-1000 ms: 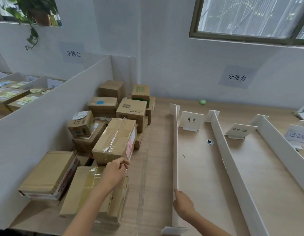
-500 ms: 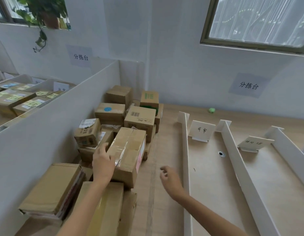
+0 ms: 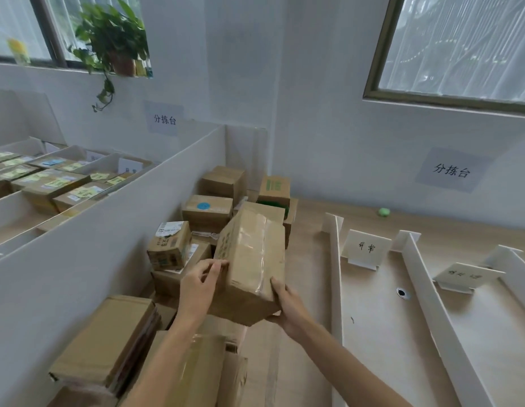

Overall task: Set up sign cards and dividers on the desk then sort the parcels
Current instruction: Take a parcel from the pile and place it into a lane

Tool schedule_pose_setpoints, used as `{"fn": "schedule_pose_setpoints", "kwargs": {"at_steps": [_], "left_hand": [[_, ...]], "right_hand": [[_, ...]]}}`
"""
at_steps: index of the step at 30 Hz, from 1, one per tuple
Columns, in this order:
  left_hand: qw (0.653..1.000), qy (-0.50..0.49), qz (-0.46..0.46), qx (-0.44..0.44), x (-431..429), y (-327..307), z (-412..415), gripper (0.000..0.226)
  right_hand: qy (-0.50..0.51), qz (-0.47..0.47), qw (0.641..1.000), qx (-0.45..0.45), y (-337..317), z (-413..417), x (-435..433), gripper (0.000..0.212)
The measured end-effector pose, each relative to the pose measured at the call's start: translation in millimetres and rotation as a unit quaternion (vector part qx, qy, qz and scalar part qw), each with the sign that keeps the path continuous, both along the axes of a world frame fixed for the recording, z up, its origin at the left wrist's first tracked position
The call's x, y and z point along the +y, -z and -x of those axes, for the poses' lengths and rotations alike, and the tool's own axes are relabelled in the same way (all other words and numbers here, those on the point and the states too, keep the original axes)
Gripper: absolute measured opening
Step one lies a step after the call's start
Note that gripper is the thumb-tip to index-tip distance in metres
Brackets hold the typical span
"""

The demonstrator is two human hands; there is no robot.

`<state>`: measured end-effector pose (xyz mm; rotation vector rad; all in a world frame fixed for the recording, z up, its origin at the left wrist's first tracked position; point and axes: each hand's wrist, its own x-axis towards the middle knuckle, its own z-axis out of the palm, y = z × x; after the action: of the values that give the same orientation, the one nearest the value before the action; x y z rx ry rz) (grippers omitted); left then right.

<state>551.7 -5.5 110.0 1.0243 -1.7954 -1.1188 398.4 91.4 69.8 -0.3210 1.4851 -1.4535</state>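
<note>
Now lifted clear of the pile, a parcel [image 3: 252, 259] clamped between left hand [image 3: 201, 284] and right hand [image 3: 286, 304]. Sorting under way; lanes [image 3: 373, 312] just right.

Tape-sealed brown cardboard parcel [image 3: 251, 259] tilted above the parcel pile [image 3: 205, 212], white dividers [image 3: 336, 277] and sign cards [image 3: 366, 248] standing on the table [image 3: 373, 333]

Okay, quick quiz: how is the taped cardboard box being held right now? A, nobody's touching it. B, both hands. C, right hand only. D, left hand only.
B: the left hand grips one side of the taped box and the right hand supports its lower corner, lifted above the pile.
</note>
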Motion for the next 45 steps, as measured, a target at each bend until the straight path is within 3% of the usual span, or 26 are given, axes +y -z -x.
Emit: {"fn": "schedule_pose_setpoints", "kwargs": {"at_steps": [2,4,5,6,9,11,13,15,17,20,23,25,26,28,30,32,34,42,45], "left_hand": [[0.999,0.022,-0.024,0.035,12.0,-21.0,0.0,0.02],[0.993,0.05,-0.104,0.023,26.8,-40.5,3.8,0.069],[0.978,0.086,-0.188,0.043,36.9,-47.6,6.4,0.094],[0.95,0.138,-0.266,0.082,48.0,-49.7,9.8,0.104],[0.894,0.188,-0.367,0.176,85.3,-56.8,22.9,0.076],[0.894,0.18,-0.352,0.211,114.7,-63.2,36.2,0.069],[0.909,0.193,-0.301,0.215,150.5,-72.7,51.5,0.049],[0.948,0.167,-0.209,0.171,191.1,-83.0,66.6,0.033],[0.96,0.185,-0.135,0.163,223.8,-84.4,79.8,0.035],[0.954,0.253,-0.077,0.141,256.2,-88.9,90.3,0.033],[0.977,0.202,0.028,0.061,261.5,-91.3,93.8,0.062],[0.973,0.229,-0.02,0.017,280.3,-92.5,96.8,0.09],[0.96,0.268,-0.075,0.023,294.0,-92.1,97.1,0.091],[0.931,0.326,-0.145,0.079,326.8,-95.6,97.9,0.054],[0.923,0.329,-0.158,0.12,356.8,-97.8,99.0,0.025],[0.93,0.324,-0.121,0.126,378.5,-94.8,105.0,0.031],[0.939,0.314,-0.086,0.108,398.6,-89.4,109.7,0.044],[0.933,0.342,0.059,0.093,454.4,-88.0,114.8,0.05],[0.933,0.339,0.049,0.114,465.3,-86.3,119.3,0.081]], "right_hand": [[-0.02,0.044,0.999,-0.012,-16.1,20.2,28.4,0.041],[-0.046,0.088,0.995,-0.016,-33.3,34.6,60.3,0.038],[-0.061,0.11,0.992,-0.021,-41.3,39.4,76.7,0.04],[-0.071,0.129,0.989,-0.02,-49.0,44.3,93.6,0.043],[-0.078,0.135,0.987,0.031,-77.7,53.8,141.3,0.039],[-0.063,0.108,0.983,0.137,-99.3,56.9,170.9,0.029],[-0.033,0.106,0.968,0.226,-117.1,55.2,197.0,0.038],[-0.037,0.124,0.954,0.272,-124.7,46.9,225.2,0.04],[-0.007,0.145,0.948,0.283,-122.6,40.7,256.5,0.035],[0.085,0.195,0.957,0.197,-117.6,60.9,308.0,0.037],[0.03,0.245,0.968,0.04,-107.8,85.0,349.5,0.054],[0.012,0.264,0.964,-0.02,-95.6,93.0,377.8,0.066],[0.01,0.26,0.965,-0.037,-91.2,93.5,389.9,0.072],[0.003,0.233,0.972,-0.036,-87.0,93.8,409.6,0.078],[0.014,0.175,0.983,0.058,-89.3,93.7,425.2,0.068],[0.034,0.127,0.976,0.171,-92.1,94.1,438.6,0.064],[0.019,0.131,0.97,0.206,-93.1,89.5,453.6,0.064],[0.054,0.296,0.953,-0.036,-105.7,94.4,534.8,0.071],[0.051,0.331,0.938,-0.088,-93.5,97.8,548.1,0.063]]}}
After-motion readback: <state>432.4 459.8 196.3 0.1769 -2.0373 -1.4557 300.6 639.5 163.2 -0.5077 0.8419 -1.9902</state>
